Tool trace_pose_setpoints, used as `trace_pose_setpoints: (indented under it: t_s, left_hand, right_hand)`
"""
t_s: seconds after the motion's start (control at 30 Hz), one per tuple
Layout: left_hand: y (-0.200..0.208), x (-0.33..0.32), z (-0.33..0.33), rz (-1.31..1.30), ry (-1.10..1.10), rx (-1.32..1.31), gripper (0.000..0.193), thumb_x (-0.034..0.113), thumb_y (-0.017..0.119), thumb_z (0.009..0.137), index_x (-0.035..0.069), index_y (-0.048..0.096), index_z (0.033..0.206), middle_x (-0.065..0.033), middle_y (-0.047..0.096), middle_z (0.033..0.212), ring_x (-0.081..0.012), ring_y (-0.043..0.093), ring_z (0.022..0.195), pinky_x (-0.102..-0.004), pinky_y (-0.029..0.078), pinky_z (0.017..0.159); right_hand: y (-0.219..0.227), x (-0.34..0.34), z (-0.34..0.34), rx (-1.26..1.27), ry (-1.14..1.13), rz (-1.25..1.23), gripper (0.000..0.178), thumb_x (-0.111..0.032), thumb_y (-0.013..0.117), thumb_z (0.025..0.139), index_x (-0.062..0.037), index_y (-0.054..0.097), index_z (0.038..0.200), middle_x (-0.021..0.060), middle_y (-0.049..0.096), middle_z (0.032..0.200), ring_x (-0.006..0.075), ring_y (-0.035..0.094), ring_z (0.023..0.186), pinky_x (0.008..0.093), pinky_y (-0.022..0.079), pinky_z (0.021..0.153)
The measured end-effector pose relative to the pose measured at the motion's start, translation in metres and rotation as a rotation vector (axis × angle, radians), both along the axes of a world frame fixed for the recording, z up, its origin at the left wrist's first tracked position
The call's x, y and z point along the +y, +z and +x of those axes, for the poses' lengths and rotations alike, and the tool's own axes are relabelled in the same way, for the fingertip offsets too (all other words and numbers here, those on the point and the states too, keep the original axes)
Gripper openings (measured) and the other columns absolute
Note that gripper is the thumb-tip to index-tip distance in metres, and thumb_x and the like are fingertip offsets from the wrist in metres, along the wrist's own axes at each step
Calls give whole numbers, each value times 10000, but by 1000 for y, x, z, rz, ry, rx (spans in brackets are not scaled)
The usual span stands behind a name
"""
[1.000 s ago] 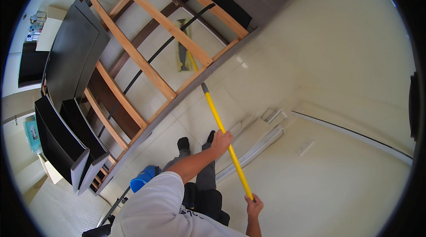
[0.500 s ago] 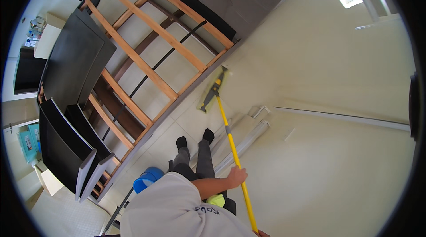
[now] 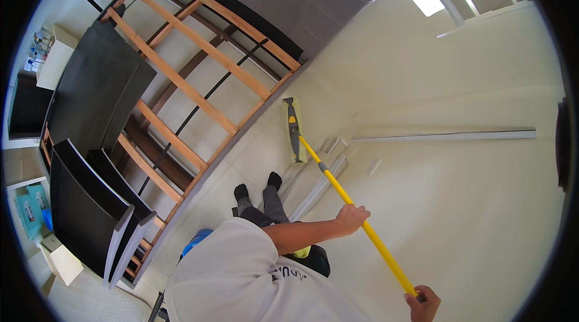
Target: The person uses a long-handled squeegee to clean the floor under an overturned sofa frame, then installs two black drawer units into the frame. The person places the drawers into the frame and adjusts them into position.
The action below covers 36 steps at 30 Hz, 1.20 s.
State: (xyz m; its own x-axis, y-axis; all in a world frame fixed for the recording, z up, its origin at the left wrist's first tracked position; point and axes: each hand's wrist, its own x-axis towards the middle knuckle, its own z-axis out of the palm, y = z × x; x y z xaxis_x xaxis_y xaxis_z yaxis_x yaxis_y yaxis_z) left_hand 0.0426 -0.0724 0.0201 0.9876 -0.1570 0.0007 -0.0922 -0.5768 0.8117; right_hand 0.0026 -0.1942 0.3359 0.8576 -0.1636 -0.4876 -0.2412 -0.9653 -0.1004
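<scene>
Both my hands are closed round the yellow pole of a flat mop (image 3: 342,186). My left hand (image 3: 351,219) grips it partway down, with the arm reaching across in front of me. My right hand (image 3: 424,302) is wrapped round the pole's top end at the lower right. The grey mop head (image 3: 294,132), with a yellow-green pad, rests on the pale tiled floor (image 3: 241,162) between the bed frame and the wall. A bright yellow-green cloth (image 3: 303,252) shows at my waist, partly hidden by my arm.
A bed frame (image 3: 202,102) with wooden slats fills the left, dark panels (image 3: 96,86) lying over it. Long whitish strips (image 3: 316,189) lie on the floor beside my feet (image 3: 274,180). A blue bucket (image 3: 196,241) stands behind my shirt. The cream wall (image 3: 446,201) rises at right.
The mop head has swung away from the bed frame toward the wall and the whitish strips. Both hands have moved to the right, and the pole slants more.
</scene>
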Motion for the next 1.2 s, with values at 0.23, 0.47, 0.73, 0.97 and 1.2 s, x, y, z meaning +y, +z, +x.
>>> trace_pose_setpoints:
  t_s: [0.23,0.47,0.73,0.97,1.2]
  left_hand:
    - [-91,30,-6,100,223,184,96,96,521,669,128,543,756,-79,494,792,-253,571,585,-342,464,477]
    - [-245,71,8,243,351,322,113,97,512,660,142,571,745,-78,473,756,-273,556,625,-379,456,504]
    - [-342,94,38,520,407,407,65,106,512,658,130,568,681,-48,467,801,-264,509,706,-341,438,584]
    - [-409,120,40,556,338,439,86,75,511,644,124,573,676,-41,463,808,-257,468,713,-341,411,597]
    - [-412,121,38,550,286,286,79,66,514,628,116,565,662,-48,461,785,-260,459,658,-341,409,561]
  right_hand:
    - [-117,-32,56,249,388,-128,289,-250,613,620,-43,561,815,119,556,602,268,539,563,341,424,542]
    - [-327,-34,106,526,496,-175,277,-298,530,628,-86,538,807,123,574,711,315,551,693,406,432,621]
    - [-500,-44,116,495,371,70,258,-293,547,607,-70,528,735,130,559,672,302,545,665,383,427,586]
    - [-616,-46,86,476,192,284,238,-261,564,602,-61,535,729,118,548,640,272,536,613,352,417,559]
    - [-614,-51,44,506,-12,350,234,-222,583,610,-42,558,757,112,538,618,210,526,554,307,414,543]
